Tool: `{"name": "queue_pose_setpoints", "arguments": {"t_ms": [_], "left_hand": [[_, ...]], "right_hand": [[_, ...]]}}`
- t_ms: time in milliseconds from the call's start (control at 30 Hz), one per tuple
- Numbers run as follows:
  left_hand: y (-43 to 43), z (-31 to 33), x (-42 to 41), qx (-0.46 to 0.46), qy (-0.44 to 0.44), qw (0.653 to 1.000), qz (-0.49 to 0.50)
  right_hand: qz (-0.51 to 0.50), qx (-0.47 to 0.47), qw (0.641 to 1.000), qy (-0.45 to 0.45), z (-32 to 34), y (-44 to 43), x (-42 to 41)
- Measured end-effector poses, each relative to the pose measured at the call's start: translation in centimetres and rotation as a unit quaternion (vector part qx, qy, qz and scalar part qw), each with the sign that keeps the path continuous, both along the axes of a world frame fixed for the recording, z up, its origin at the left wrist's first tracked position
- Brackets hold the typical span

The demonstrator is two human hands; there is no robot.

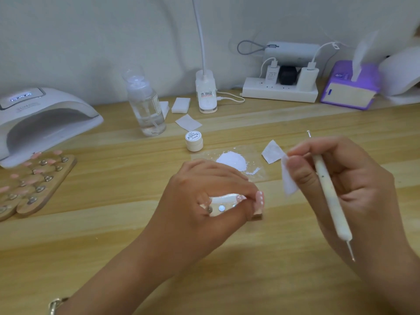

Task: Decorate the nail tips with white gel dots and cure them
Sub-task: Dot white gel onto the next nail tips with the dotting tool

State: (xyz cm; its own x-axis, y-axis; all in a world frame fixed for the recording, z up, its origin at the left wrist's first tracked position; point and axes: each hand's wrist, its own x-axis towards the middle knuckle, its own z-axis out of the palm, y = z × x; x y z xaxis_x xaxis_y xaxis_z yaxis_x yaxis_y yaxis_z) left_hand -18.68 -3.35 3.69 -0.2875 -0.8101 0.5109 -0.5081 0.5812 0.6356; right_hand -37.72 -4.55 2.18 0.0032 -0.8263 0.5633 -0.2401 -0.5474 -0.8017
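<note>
The left hand [204,192] is curled around a small stand [256,215] and holds it low over the table [227,258]. A pink nail tip [259,198] with white dots sits on the end of the stand, just past the fingers. The right hand [341,185] is closed around a dotting tool [329,194]. The tool lies slanted across the fingers, with one thin metal end pointing up and one pointing down. The thumb of this hand also pinches a white wipe [287,178] against the fingers. Most of the stand is hidden under the left hand, so its shape is hard to make out, but a second pink tip peeks out between the fingers. A puddle of white gel [234,161] lies on a clear sheet just behind the left hand, and a small white gel jar [194,140] stands near it with its lid on. At the left there is a white nail lamp [45,117] with little blue lights on top. In front of it is a wooden board [54,185] with more pink nail tips, partly cut off by the edge. A clear pump bottle [145,105], a power strip [279,89] with plugs, and a purple tissue box [350,87] stand along the pale wall. The table is light wood.
</note>
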Motion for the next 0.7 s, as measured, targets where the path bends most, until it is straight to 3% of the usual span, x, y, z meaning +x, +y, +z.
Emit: {"name": "queue_pose_setpoints", "arguments": {"t_ms": [200, 700], "left_hand": [[0.0, 0.0, 0.5, 0.078, 0.093, 0.992, 0.037], [0.1, 0.0, 0.2, 0.079, 0.098, 0.991, 0.052]], "right_hand": [[0.035, 0.021, 0.999, 0.017, -0.4, 0.5, 0.6], [0.064, 0.044, 0.997, 0.001, 0.0, 1.3, 1.0]]}}
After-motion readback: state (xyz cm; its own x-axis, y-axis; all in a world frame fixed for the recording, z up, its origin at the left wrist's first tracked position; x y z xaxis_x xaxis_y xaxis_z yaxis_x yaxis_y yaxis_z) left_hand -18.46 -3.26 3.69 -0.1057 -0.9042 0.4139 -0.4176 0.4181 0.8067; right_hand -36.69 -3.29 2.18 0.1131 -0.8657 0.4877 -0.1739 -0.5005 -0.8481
